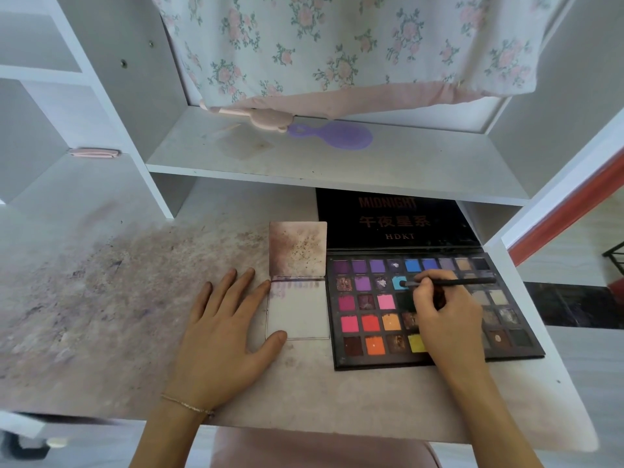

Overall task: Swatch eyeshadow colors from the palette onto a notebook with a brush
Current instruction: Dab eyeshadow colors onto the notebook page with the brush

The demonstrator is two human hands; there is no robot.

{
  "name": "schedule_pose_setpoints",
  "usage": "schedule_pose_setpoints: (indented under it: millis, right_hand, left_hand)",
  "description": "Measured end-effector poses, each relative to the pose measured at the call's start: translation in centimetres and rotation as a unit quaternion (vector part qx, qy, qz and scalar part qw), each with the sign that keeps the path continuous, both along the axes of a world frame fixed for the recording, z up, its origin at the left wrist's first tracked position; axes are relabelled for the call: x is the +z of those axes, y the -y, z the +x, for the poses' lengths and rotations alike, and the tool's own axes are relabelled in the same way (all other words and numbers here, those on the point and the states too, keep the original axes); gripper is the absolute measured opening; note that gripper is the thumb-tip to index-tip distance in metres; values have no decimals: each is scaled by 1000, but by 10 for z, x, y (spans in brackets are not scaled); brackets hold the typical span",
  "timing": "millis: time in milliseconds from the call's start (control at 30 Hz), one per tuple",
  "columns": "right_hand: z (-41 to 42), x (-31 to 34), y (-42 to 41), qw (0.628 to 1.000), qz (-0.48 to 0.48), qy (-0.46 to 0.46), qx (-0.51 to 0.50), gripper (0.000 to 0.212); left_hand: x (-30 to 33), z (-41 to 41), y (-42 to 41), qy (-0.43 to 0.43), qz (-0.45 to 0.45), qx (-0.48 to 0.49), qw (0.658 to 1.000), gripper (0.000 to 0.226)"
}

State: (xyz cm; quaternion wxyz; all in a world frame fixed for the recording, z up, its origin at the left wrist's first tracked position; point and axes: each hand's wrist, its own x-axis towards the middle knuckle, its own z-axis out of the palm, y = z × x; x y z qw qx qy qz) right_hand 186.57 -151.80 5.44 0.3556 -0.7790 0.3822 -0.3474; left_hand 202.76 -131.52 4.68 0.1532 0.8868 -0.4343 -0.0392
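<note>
Right hand [445, 315] pinches thin black brush [452, 283], tip in turquoise pan of open black eyeshadow palette [435, 359], loading colour. Left hand [226, 329], fingers spread flat, steadies small white flip notebook [299, 319] on stained desk [101, 315], just beside palette.

Two bare forearms, no sleeves, left hand [224, 319] — thin beaded bracelet [187, 405] at wrist — right hand [445, 315] unadorned

stained desk [101, 315], notebook [299, 315], palette [435, 358]

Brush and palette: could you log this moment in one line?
right hand grips brush | tip in blue pan | left hand steadies notebook
</note>
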Motion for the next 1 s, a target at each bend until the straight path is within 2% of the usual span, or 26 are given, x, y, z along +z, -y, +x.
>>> schedule_pose_setpoints:
  millis: [267,467,600,800,1000]
  right_hand:
    - [6,13,-15,998,-7,43,36,34]
    - [33,13,-47,989,52,34,137,20]
    - [54,14,-65,979,63,19,192,22]
    - [69,7,-70,978,63,-3,198,16]
    - [70,5,-70,979,67,-5,193,22]
  left_hand:
    - [-1,0,0,-3,-10,-3,1000,82]
    - [-2,0,0,4,-7,-2,1000,81]
    - [-3,0,0,7,-5,0,1000,80]
    - [-3,0,-1,10,-13,-1,1000,79]
    - [-3,0,-1,11,-12,1,1000,79]
